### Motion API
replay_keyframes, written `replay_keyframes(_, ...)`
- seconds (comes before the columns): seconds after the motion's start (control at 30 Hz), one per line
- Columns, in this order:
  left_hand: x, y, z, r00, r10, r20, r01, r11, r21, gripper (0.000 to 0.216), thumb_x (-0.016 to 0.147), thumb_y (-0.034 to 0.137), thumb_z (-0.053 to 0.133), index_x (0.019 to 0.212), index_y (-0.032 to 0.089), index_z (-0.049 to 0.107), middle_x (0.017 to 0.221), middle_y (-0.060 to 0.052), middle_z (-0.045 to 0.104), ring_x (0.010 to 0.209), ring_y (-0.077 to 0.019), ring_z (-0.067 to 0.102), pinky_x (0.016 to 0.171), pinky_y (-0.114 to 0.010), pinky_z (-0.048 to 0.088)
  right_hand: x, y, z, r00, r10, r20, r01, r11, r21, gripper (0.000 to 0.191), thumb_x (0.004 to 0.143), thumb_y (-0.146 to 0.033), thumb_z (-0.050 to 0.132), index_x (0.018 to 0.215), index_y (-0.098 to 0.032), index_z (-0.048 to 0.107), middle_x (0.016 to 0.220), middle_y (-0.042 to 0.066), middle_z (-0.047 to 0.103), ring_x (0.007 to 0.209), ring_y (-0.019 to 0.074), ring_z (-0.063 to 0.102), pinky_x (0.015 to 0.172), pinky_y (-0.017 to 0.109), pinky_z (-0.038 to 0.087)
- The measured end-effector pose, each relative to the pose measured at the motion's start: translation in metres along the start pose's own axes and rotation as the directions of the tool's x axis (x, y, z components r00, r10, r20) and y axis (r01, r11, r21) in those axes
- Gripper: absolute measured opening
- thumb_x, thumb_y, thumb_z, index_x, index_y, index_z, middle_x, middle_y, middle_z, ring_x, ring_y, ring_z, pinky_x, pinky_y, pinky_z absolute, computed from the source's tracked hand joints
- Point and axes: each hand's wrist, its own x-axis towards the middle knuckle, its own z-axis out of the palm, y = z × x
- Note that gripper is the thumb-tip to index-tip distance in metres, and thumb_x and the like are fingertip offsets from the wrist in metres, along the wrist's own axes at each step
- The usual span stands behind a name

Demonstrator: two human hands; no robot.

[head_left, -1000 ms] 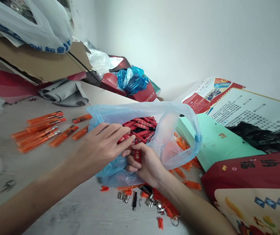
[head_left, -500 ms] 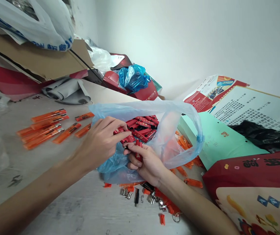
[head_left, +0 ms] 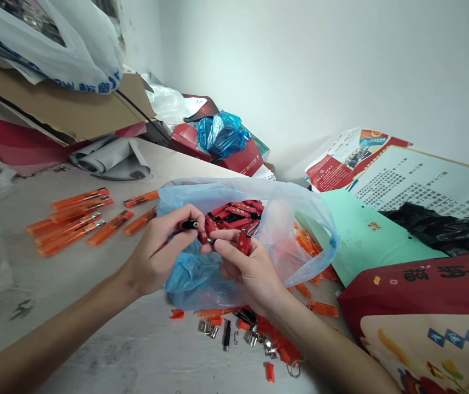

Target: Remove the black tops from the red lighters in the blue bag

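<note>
My left hand (head_left: 162, 246) is closed, pinching a dark, slim lighter (head_left: 188, 225) seen nearly end-on. My right hand (head_left: 248, 262) is curled around a red lighter (head_left: 244, 241) with gold print. Between the two hands, another red lighter (head_left: 202, 231) is at the right fingertips, partly hidden by fingers. Both hands are over the mouth of a translucent blue plastic bag (head_left: 189, 276). Inside it lies a pile of red lighters (head_left: 238, 210) with black ends. Some fingers of my right hand are hidden behind its thumb.
Several orange lighters (head_left: 74, 232) lie on the table at left. Metal caps (head_left: 253, 335), a black tube (head_left: 226, 335) and orange bits (head_left: 270, 372) are scattered before the bag. A green box (head_left: 365, 230) and a red box (head_left: 415, 284) stand right; a cardboard box (head_left: 74, 115) stands back left.
My left hand has drawn back left and down from the pile, and a dark lighter now shows in its fingers. The red lighter in my right hand has shifted slightly right and up.
</note>
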Motion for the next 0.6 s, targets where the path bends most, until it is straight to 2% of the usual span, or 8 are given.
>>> replay_keyframes(0.1,-0.003,0.007,0.001,1.0,0.011,0.025,-0.009,0.998,-0.066,0.015,0.101,0.031,0.053,0.094,0.022,0.063,0.085,0.0,0.064,0.071,-0.0162,0.06,0.064,-0.029,0.047,-0.002,-0.003,-0.001,0.998,-0.068,0.017,0.068,0.998,-0.017,0.029,0.085,-0.043,0.086,0.103,-0.024,0.074,0.071,-0.005,0.067,0.05,0.0068,0.027,0.052,0.026,0.025)
replay_keyframes(0.23,-0.005,0.013,0.002,0.994,0.1,0.034,-0.101,0.994,0.027,0.014,0.099,0.03,0.055,0.094,0.022,0.066,0.082,0.0,0.064,0.072,-0.0167,0.059,0.066,-0.03,0.047,-0.005,-0.005,0.0,0.992,-0.125,0.008,0.125,0.99,-0.064,0.032,0.084,-0.045,0.088,0.1,-0.023,0.071,0.064,-0.008,0.054,0.052,0.0072,0.03,0.051,0.025,0.027)
replay_keyframes(0.43,-0.006,0.014,0.004,0.989,0.147,-0.026,-0.145,0.988,0.05,0.012,0.1,0.028,0.056,0.092,0.023,0.064,0.08,0.001,0.061,0.069,-0.0162,0.054,0.064,-0.031,0.043,-0.009,-0.009,0.002,0.981,-0.192,-0.014,0.188,0.971,-0.15,0.028,0.085,-0.041,0.086,0.1,-0.023,0.071,0.077,-0.004,0.064,0.057,0.0075,0.041,0.053,0.024,0.031)
replay_keyframes(0.6,-0.007,0.011,0.003,0.985,0.171,-0.016,-0.171,0.985,0.031,0.011,0.099,0.019,0.059,0.093,0.024,0.066,0.079,0.002,0.061,0.068,-0.0142,0.054,0.062,-0.029,0.042,-0.01,-0.011,0.004,0.966,-0.255,-0.033,0.246,0.953,-0.178,0.022,0.086,-0.037,0.086,0.098,-0.024,0.073,0.079,-0.003,0.065,0.063,0.0088,0.048,0.057,0.024,0.038)
